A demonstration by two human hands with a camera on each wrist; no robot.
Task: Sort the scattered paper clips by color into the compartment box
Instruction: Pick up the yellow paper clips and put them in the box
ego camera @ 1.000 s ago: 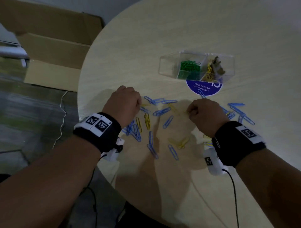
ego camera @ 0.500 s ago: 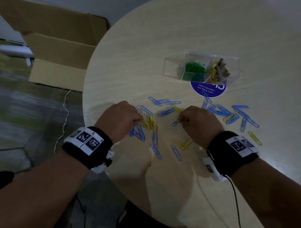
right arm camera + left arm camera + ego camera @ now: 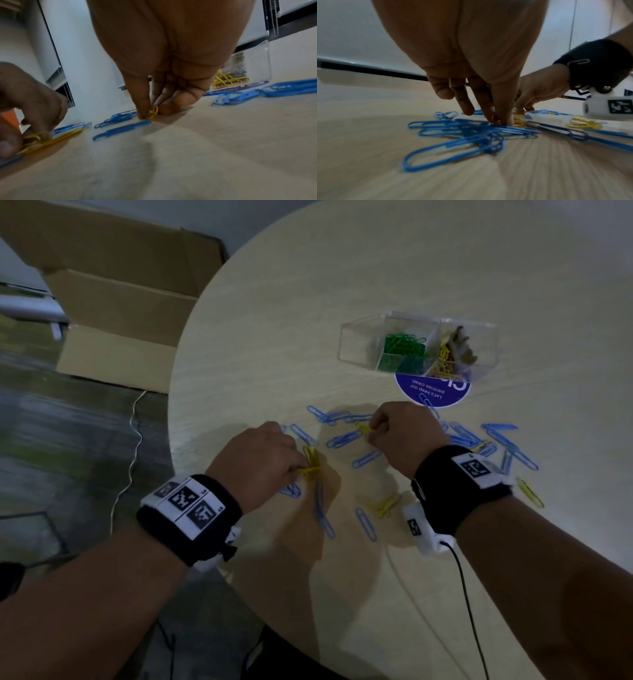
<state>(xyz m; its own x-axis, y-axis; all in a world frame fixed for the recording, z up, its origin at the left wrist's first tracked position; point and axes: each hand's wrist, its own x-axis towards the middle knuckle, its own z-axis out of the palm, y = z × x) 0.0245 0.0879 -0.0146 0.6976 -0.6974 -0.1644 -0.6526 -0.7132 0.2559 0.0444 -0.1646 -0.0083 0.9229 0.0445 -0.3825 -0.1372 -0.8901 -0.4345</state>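
Observation:
Blue paper clips and yellow ones lie scattered on the round pale table. My left hand pinches yellow paper clips at the table surface; the left wrist view shows its fingertips down on a yellow clip among blue clips. My right hand pinches a single yellow clip, seen between thumb and finger in the right wrist view. The clear compartment box stands farther back, with green clips in one compartment and yellow clips in another.
A round blue sticker lies on the table in front of the box. More yellow clips lie near my right wrist, and one at the far right. An open cardboard box stands on the floor to the left.
Both hands have shifted among the clips. The left hand came nearer and now pinches yellow clips; the right hand moved slightly farther and holds a yellow clip.

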